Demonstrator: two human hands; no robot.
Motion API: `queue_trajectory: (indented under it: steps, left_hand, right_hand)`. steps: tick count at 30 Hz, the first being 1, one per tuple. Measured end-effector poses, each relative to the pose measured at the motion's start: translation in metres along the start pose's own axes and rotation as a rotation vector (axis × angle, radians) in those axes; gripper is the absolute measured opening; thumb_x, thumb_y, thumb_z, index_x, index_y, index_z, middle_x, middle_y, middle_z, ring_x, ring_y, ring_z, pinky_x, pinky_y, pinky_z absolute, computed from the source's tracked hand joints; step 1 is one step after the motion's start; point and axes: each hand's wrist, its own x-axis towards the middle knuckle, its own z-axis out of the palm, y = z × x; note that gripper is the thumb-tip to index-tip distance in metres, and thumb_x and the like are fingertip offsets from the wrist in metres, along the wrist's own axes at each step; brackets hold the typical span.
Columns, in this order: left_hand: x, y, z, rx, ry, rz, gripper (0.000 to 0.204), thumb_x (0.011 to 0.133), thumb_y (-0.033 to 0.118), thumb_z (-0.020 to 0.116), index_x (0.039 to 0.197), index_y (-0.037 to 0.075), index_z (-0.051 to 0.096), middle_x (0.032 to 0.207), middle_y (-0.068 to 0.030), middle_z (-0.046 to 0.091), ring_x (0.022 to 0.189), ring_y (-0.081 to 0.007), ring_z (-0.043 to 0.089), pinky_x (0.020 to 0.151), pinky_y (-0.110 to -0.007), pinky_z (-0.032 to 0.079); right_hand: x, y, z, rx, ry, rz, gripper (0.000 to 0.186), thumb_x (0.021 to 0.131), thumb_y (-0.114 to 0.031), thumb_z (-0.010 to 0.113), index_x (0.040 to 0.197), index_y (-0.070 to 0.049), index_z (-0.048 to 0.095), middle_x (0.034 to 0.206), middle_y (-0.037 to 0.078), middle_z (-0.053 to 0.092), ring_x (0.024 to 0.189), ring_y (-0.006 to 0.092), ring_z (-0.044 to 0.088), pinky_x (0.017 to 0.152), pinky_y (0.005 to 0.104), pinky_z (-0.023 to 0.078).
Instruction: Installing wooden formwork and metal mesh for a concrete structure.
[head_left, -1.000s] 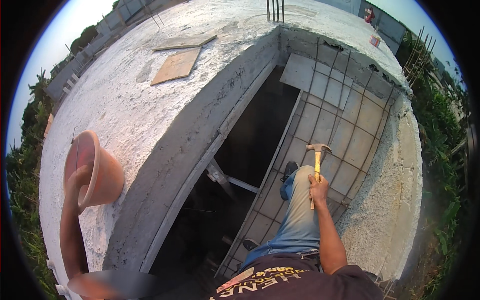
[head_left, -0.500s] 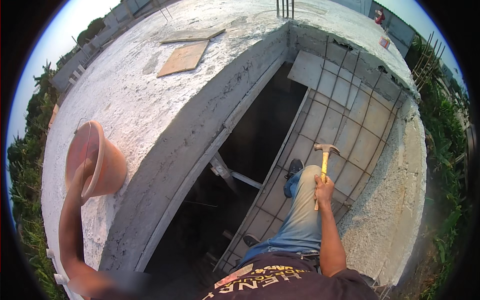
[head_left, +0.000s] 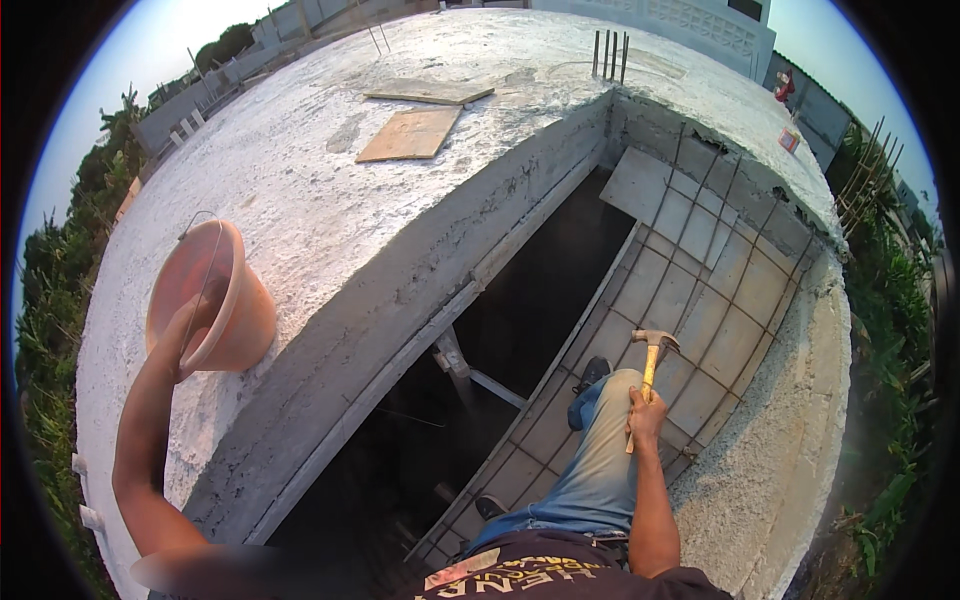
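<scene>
A yellow-handled claw hammer [head_left: 650, 368] is gripped in my right hand [head_left: 648, 417], closed round the lower handle. Its metal head points up and away from me, above the rebar grid beside my bent knee. To the left, a faded pink-orange bucket [head_left: 248, 318] with a thin wire handle leans on the rough concrete roof, its mouth tilted toward me. My left hand [head_left: 203, 312] reaches inside the bucket. Shadow and the wall of the bucket hide its fingers, and what it may touch there cannot be seen.
A dark opening [head_left: 540, 290] drops away between the concrete edge and the panels under the rebar grid [head_left: 700, 270]. Boards [head_left: 410, 135] lie on the white roof [head_left: 310, 190]. Upright rebar [head_left: 610, 57] stands at the far corner. A rough concrete ledge [head_left: 770, 400] borders the right side.
The view has shifted, so the roof, bucket and opening appear further right and lower. My left hand stays in the bucket, and my right hand keeps its hold on the hammer.
</scene>
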Motion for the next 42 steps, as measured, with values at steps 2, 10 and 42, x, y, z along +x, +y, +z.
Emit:
queue_trajectory:
  steps: [2,10,42]
  left_hand:
    - [0.006,0.001,0.001,0.009,0.025,0.022,0.033,0.094,0.028,0.056,0.110,-0.001,0.060,0.084,-0.0098,0.063,0.075,-0.0173,0.059,0.069,-0.032,0.050]
    - [0.019,-0.003,0.003,0.052,0.121,0.099,0.029,0.093,0.025,0.056,0.107,0.000,0.060,0.082,-0.0087,0.062,0.074,-0.0168,0.058,0.068,-0.032,0.049]
    - [-0.249,0.235,0.346,-1.295,-0.500,0.039,0.015,0.090,0.008,0.063,0.101,0.002,0.072,0.088,-0.0046,0.063,0.085,-0.0114,0.059,0.076,-0.024,0.048]
  right_hand:
    - [0.003,0.005,-0.002,0.005,-0.004,0.013,0.021,0.088,-0.018,0.066,0.082,-0.003,0.053,0.055,0.000,0.045,0.036,0.0099,0.042,0.031,0.0280,0.034]
    - [-0.003,-0.003,0.002,-0.030,0.025,0.010,0.024,0.087,-0.021,0.066,0.075,-0.003,0.054,0.053,0.002,0.050,0.038,0.0123,0.048,0.037,0.0303,0.038]
    - [-0.039,-0.049,-0.081,-0.043,0.006,0.022,0.029,0.094,-0.026,0.061,0.077,-0.011,0.044,0.053,-0.005,0.035,0.036,0.0053,0.033,0.032,0.0242,0.030]
